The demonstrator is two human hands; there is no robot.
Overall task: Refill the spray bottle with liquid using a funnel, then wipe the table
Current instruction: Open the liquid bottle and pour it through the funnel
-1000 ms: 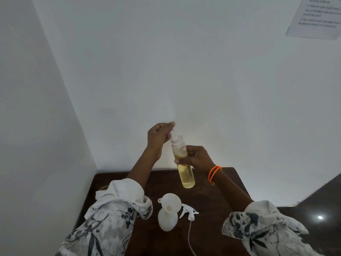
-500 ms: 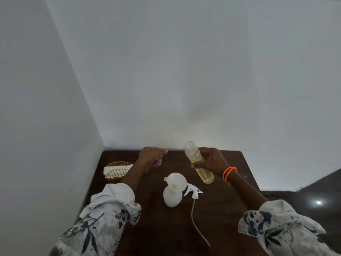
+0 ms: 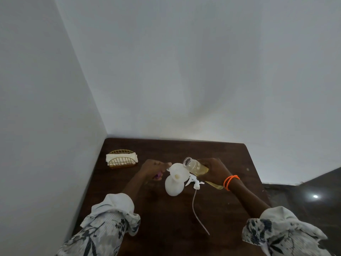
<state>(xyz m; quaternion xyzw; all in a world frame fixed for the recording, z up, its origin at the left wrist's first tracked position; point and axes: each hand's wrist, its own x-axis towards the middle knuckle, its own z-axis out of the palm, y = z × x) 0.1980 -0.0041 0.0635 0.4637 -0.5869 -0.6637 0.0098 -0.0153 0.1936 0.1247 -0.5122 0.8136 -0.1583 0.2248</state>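
A white spray bottle point(image 3: 174, 185) stands on the dark wooden table point(image 3: 166, 228) with a white funnel point(image 3: 180, 171) in its neck. My right hand point(image 3: 215, 169) grips a clear bottle of yellow liquid point(image 3: 196, 166), tilted with its open mouth over the funnel's rim. My left hand point(image 3: 154, 168) is just left of the funnel, fingers curled round a small purple cap point(image 3: 158, 176), one fingertip near the funnel's edge. The white spray head point(image 3: 194, 182) with its long tube lies on the table right of the bottle.
A gold wire holder point(image 3: 121, 160) with white napkins sits at the table's back left. White walls close in behind and on the left. The table's right edge drops to a dark glossy floor point(image 3: 313, 196).
Both hands have come down from chest height to the table. The clear bottle has tipped from upright to nearly level over the funnel. The left hand has moved beside the funnel.
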